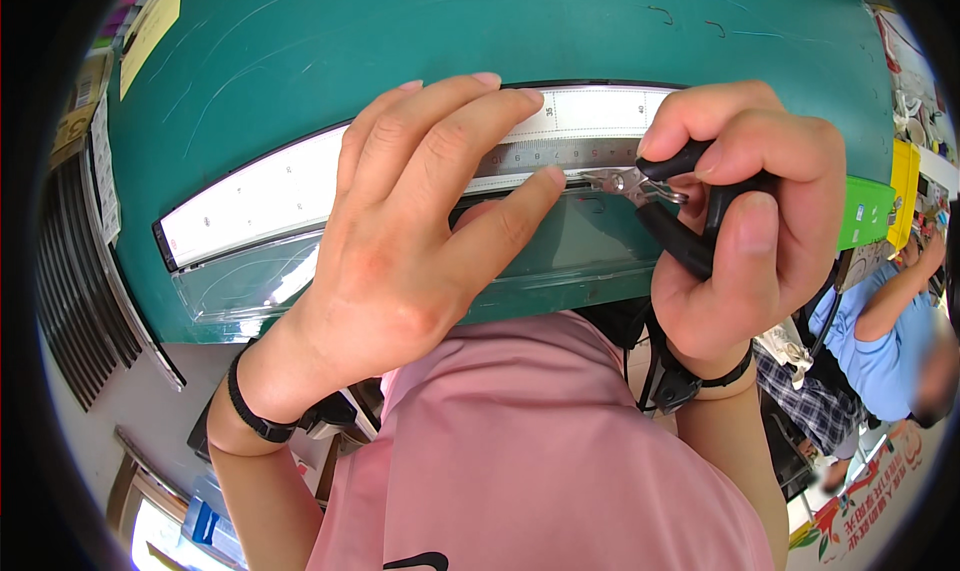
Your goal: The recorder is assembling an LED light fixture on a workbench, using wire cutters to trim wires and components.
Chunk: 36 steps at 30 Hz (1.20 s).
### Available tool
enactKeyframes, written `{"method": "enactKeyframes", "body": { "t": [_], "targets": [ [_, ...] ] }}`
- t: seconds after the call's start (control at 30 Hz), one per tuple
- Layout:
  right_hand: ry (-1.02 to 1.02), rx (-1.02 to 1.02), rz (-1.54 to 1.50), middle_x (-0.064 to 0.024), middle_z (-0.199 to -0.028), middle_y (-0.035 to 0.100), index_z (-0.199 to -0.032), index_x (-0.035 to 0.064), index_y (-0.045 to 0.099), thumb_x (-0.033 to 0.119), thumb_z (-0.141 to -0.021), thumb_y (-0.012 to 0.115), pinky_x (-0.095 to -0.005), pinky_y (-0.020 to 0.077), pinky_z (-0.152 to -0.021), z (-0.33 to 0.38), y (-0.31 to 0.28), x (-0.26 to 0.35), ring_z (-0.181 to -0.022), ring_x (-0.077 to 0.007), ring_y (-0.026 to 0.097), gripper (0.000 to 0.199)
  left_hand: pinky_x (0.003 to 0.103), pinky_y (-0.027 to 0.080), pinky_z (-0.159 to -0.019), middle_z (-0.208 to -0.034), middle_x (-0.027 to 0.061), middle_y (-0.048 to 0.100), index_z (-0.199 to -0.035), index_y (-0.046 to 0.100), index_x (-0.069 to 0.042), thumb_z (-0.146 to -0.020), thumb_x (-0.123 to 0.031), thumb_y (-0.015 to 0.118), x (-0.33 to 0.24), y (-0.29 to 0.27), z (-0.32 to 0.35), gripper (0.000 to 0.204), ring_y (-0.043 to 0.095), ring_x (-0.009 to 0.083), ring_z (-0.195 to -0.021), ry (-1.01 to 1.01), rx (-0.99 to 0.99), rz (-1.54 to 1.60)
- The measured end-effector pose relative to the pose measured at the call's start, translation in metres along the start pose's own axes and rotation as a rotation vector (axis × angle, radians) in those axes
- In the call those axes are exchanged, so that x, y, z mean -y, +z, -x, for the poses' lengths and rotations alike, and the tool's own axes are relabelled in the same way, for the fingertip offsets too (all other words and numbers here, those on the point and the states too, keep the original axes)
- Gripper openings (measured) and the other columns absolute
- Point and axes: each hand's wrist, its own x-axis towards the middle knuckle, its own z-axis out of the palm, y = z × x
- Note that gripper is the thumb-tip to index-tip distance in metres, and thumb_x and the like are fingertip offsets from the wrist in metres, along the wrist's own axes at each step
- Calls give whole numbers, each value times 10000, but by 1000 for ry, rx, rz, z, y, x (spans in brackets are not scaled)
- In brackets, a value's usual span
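Observation:
My left hand point(410, 221) lies palm down over a long white measuring board point(255, 201) with a dark rim, its fingers spread. Between its index finger and thumb shows a steel ruler point(565, 158) lying along the board. My right hand point(755, 201) grips small cutting pliers point(672, 239) by their black handles. The metal jaws point left and reach close to my left thumb, at the ruler's near edge. Any thin line between the jaws is too small to make out. What lies under my left palm is hidden.
A clear plastic strip point(245, 286) runs along the board's near side. Two small hooks point(660, 16) and thin line pieces lie on the green table mat point(450, 31). A yellow paper point(152, 36) is far left, a green box point(865, 213) right. Another person point(875, 321) sits at right.

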Motion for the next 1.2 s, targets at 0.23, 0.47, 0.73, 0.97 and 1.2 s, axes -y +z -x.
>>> {"method": "enactKeyframes", "body": {
  "t": [0.23, 0.47, 0.73, 0.97, 1.2],
  "targets": [
    [-34, 18, 37, -203, -919, 686, -1020, 18, 502, 220, -1067, 397, -231, 352, -542, -3, -2, 0, -623, -91, 445, 232, 495, 524, -1027, -1409, 204, 602, -1158, 793, -54, -657, 16, 682, -2, -1, -2, 517, 580, 422, -1275, -22, 12, -3],
    [-84, -26, 9, -208, -935, 681, -1021, 19, 497, 230, -1079, 382, -236, 359, -548, -2, -3, -8, -634, -102, 457, 246, 490, 524, -1025, -1414, 198, 597, -1184, 800, -81, -649, 28, 677, -4, -1, -4, 560, 576, 417, -1280, -31, 27, -11],
    [-29, -8, 22, -206, -934, 676, -1021, 24, 490, 243, -1082, 383, -233, 355, -547, -2, -2, -2, -641, -101, 463, 252, 488, 529, -1026, -1410, 195, 596, -1193, 798, -82, -645, 31, 682, -2, 0, -2, 571, 573, 413, -1279, -27, 17, 0],
    [-12, -17, 29, -191, -925, 683, -1016, 29, 495, 242, -1077, 395, -229, 346, -542, -1, -3, 1, -615, -80, 425, 243, 484, 525, -1030, -1419, 193, 594, -1187, 804, -88, -640, 28, 689, -3, 0, -3, 571, 573, 412, -1283, -27, 22, -11],
    [-21, 29, 47, -190, -936, 683, -1013, 27, 488, 217, -1073, 385, -230, 353, -548, -1, -1, 3, -625, -82, 429, 224, 487, 526, -1028, -1426, 194, 593, -1179, 800, -83, -629, 24, 698, -4, 0, -3, 570, 570, 413, -1295, -18, 29, -47]
  ]
}}
